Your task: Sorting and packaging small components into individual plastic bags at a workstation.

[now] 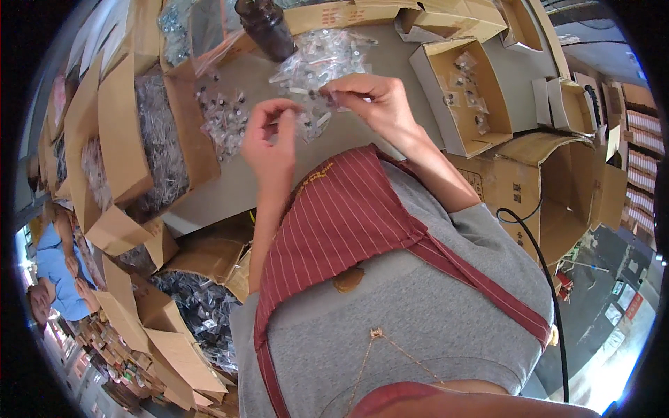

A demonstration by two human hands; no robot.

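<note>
My left hand [270,139] is raised over the grey tabletop with its fingers curled and the thumb close to the index finger; what lies between them is too small to make out. To its right, my right hand [382,103] pinches a small clear plastic bag [337,102] between thumb and fingertips. Just beyond both hands spreads a pile of small clear bags [324,61] with little parts inside. Left of my left hand lies a heap of small dark and silver parts [226,122], partly on clear plastic. A dark brown jar [266,29] stands behind the piles.
At the right, an open cardboard tray [433,104] holds a few small bags. Cardboard boxes full of clear bags [159,132] line the left side. Below the table's left edge sits a box of black bagged parts [202,313]. A black cable [550,285] hangs at right. A person in blue [59,265] is at far left.
</note>
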